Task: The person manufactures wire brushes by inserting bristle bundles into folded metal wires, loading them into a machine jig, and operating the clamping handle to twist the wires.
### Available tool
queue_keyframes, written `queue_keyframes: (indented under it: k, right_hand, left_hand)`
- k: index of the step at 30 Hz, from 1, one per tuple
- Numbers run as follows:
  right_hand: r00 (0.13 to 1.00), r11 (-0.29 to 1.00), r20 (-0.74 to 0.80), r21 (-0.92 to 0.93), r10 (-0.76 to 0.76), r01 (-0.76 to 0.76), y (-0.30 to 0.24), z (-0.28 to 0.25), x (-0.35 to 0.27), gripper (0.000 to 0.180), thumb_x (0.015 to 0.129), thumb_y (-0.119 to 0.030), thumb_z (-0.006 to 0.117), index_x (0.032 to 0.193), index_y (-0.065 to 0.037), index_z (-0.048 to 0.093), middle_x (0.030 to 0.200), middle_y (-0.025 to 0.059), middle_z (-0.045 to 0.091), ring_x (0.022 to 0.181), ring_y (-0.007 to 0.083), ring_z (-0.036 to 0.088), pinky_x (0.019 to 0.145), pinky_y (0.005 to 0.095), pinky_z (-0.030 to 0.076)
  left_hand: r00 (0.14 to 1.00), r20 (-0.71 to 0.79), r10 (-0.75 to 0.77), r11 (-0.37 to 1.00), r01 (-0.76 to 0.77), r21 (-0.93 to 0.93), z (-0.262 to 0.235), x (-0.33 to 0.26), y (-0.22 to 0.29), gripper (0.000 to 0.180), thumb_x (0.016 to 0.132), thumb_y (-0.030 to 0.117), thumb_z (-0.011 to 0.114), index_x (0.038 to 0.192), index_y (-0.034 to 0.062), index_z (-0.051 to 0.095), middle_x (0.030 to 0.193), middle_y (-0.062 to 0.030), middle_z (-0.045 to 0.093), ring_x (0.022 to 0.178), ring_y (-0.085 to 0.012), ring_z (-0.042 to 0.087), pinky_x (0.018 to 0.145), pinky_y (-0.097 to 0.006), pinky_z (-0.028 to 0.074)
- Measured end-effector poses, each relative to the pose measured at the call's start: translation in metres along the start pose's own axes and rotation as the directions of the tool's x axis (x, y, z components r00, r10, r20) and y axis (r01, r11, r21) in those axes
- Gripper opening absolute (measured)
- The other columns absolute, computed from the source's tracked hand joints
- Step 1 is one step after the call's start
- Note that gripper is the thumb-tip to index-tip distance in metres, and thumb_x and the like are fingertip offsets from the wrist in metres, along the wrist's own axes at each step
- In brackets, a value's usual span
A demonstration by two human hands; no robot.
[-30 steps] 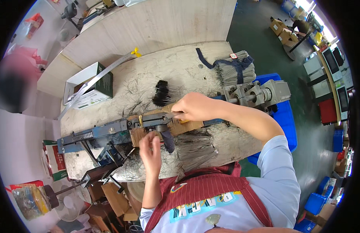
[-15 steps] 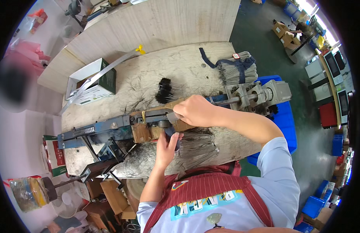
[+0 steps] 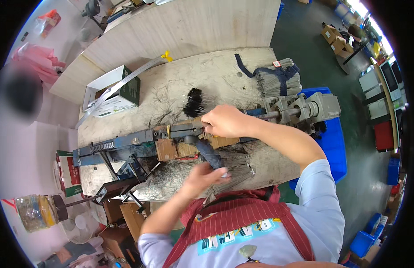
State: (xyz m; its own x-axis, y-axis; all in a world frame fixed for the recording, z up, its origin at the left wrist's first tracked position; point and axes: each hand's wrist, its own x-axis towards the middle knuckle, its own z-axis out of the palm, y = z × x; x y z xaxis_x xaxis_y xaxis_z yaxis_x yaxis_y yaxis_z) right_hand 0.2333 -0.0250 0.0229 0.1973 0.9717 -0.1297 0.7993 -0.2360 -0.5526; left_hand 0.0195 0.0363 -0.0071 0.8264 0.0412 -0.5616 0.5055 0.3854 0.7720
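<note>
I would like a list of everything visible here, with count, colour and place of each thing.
Workbench: one, pale, centre
Machine frame: one, blue, across workbench
Motor: one, grey, frame's right end
Wrapped handle: one, dark blue, near side of frame
Bristle brushes: several, black, behind frame
Tied wire bundle: one, grey, workbench's back right
Loose wires: many, grey, beside handle
Open carton: one, white and green, back left
Metal strip: one, silvery, across carton
Clip: one, yellow, strip's upper end
Large bin: one, blue, right of workbench
Cardboard boxes: several, brown, on the floor
Background clutter: uncounted, mixed colours, around the edges
Apron: one, maroon, on the person
Left hand: one, bare, at handle's lower end
Right hand: one, bare, at frame's middle
</note>
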Motion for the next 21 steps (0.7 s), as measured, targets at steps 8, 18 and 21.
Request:
queue_keyframes:
  k: [8, 18, 21]
  right_hand:
    - [0.970, 0.941, 0.177, -0.266, -0.167, 0.211, -0.025, 0.051, -0.053, 0.032, 0.084, -0.029, 0.065, 0.084, 0.003, 0.060, 0.071, 0.0184, 0.061, 0.059, 0.0335, 0.065, 0.056, 0.0437, 0.054]
    - [0.958, 0.982, -0.264, -0.177, -0.108, 0.062, 0.004, 0.079, -0.060, 0.024, 0.082, -0.021, 0.067, 0.099, -0.005, 0.060, 0.089, 0.0095, 0.060, 0.072, 0.0294, 0.066, 0.057, 0.0402, 0.054]
    - [0.851, 0.931, -0.524, -0.297, 0.028, -0.214, 0.020, 0.077, -0.058, 0.034, 0.080, -0.014, 0.069, 0.111, -0.006, 0.056, 0.107, 0.0106, 0.054, 0.079, 0.0278, 0.065, 0.058, 0.0379, 0.054]
  left_hand:
    - [0.770, -0.416, 0.484, 0.814, -0.221, 0.537, 0.008, 0.050, -0.071, 0.025, 0.078, 0.013, 0.073, 0.089, -0.0031, 0.056, 0.061, -0.0142, 0.062, 0.055, -0.0297, 0.063, 0.051, -0.039, 0.049]
    - [0.686, -0.370, 0.627, 0.743, -0.384, 0.548, -0.030, 0.007, -0.081, 0.037, 0.084, 0.019, 0.073, 0.110, -0.0009, 0.055, 0.091, -0.0118, 0.063, 0.085, -0.0269, 0.063, 0.073, -0.033, 0.050]
    - [0.592, -0.730, 0.342, 0.934, -0.300, 0.195, -0.066, -0.032, -0.095, 0.022, 0.097, 0.020, 0.059, 0.093, -0.0023, 0.061, 0.083, -0.0043, 0.062, 0.073, -0.0109, 0.060, 0.065, -0.026, 0.048]
